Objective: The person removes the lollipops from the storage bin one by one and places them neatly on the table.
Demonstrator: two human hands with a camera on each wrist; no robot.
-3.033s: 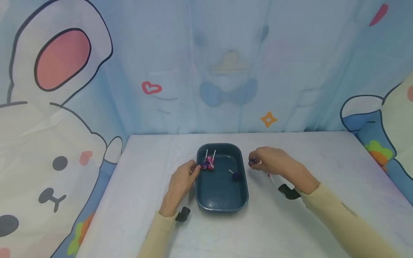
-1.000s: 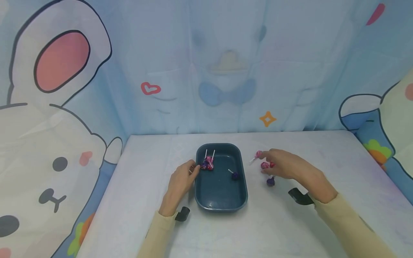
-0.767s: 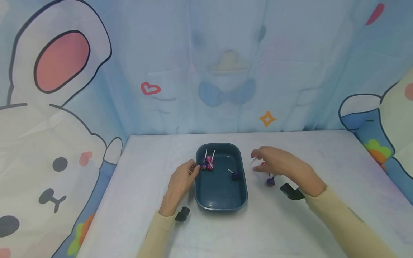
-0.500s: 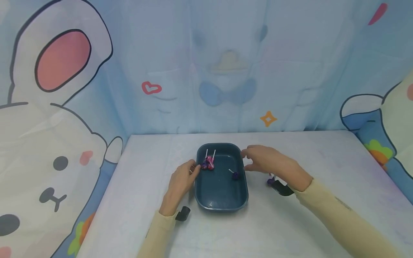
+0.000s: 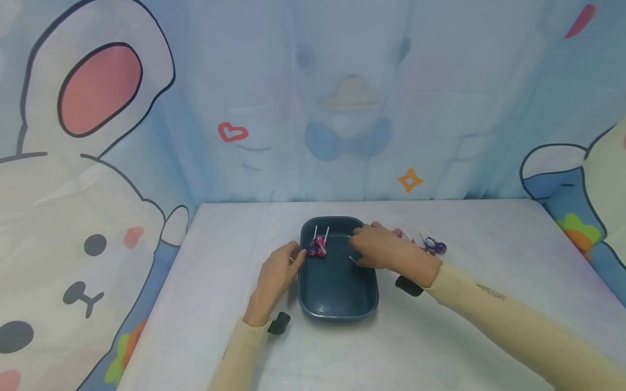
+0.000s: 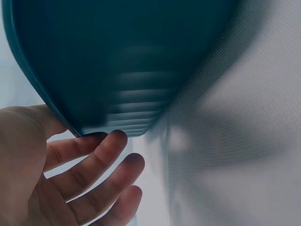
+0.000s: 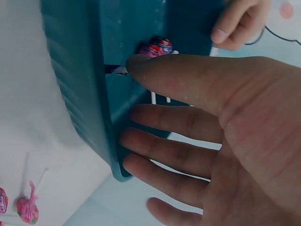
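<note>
My left hand (image 5: 275, 277) holds the left rim of a dark teal tray (image 5: 337, 316), thumb over the edge and fingers against the outer wall (image 6: 117, 94). My right hand (image 5: 374, 247) reaches over the tray's right rim, its fingers extended and apart from the thumb. Beside that thumb shows the purple twisted wrapper (image 7: 115, 69) of a lollipop, the rest of it hidden; its white stick (image 5: 352, 259) pokes out in the head view. Inside the tray at the left lie a purple lollipop (image 5: 312, 250) and a pink one (image 5: 320, 243), sticks pointing away.
Right of the tray, several wrapped lollipops lie on the white table (image 5: 489, 228), among them a pink one (image 5: 398, 232) and a purple one (image 5: 440, 248); the right arm partly covers them. A cartoon-printed blue curtain (image 5: 274, 98) stands behind the table.
My right hand moved from the lollipops on the table leftward over the tray, covering the lone purple lollipop there. Lollipops on the table show again behind it. My left hand stays at the rim.
</note>
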